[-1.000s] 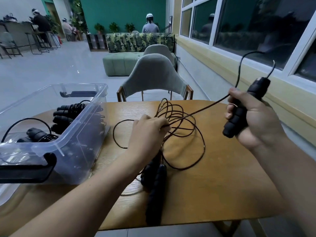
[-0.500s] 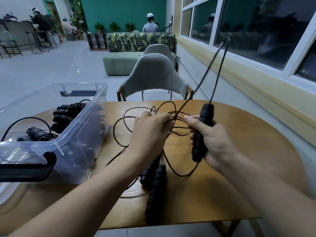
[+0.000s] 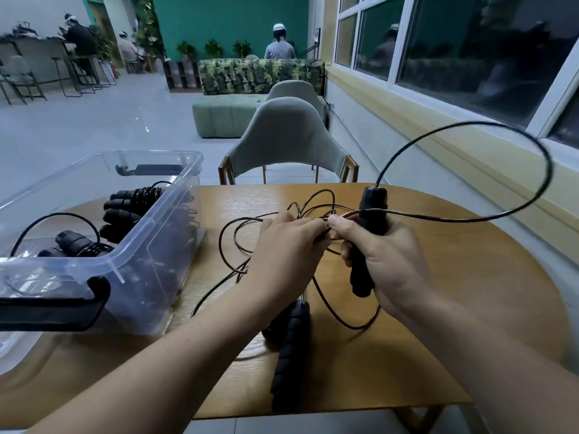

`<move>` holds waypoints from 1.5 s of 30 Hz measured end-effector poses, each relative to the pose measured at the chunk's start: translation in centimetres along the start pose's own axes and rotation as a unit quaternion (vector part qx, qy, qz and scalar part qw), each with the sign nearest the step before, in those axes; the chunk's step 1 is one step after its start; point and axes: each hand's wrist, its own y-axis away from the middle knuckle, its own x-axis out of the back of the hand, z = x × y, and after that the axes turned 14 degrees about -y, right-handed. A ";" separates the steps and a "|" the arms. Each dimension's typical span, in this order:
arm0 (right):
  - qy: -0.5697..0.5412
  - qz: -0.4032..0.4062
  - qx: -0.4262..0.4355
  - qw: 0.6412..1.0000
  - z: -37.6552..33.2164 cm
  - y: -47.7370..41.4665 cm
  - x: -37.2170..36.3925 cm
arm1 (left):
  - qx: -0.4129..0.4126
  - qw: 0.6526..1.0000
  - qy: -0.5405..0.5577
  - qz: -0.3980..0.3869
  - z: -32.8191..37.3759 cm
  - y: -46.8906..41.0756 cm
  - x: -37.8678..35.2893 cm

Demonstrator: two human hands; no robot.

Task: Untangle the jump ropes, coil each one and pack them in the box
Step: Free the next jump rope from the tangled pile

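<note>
Gripping one black handle (image 3: 368, 233) upright w/ our right hand (image 3: 388, 264), fingers curled round it & thumb tip pinching the cord (image 3: 546, 170), we see a big loop of it arcing up & out to the right, past the table (image 3: 463, 324) edge. Our left hand (image 3: 286, 250) sits just beside the right, fingers curled into the tangle of cord above mid-table; which strand it pinches, can't tell. 2nd handle (image 3: 289, 352) lies on the wood near our edge, below the left wrist; clear box (image 3: 156, 242) at left holds coiled ropes (image 3: 125, 205).
</note>
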 end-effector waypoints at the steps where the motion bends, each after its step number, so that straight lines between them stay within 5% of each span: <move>1: -0.007 -0.002 0.007 1.000 -0.5 0.0 0.0 | 0.006 1.000 0.001 0.000 -0.2 -0.1 -0.3; 11: -0.093 0.037 0.032 0.994 -5.2 -0.7 2.1 | 0.041 0.998 0.029 -0.032 -2.3 -0.9 -1.6; 19: -0.140 0.097 0.008 0.985 -5.2 -2.0 3.3 | 0.028 0.999 0.032 0.024 -1.7 -1.2 -1.2; 29: -0.036 -0.012 -0.039 0.998 -0.2 -0.1 0.7 | -0.040 0.997 0.020 0.063 0.1 -0.6 0.3; 45: -0.062 -0.012 -0.003 0.998 -3.1 -0.1 0.5 | -0.008 0.998 0.058 0.025 -1.2 -0.9 -1.3</move>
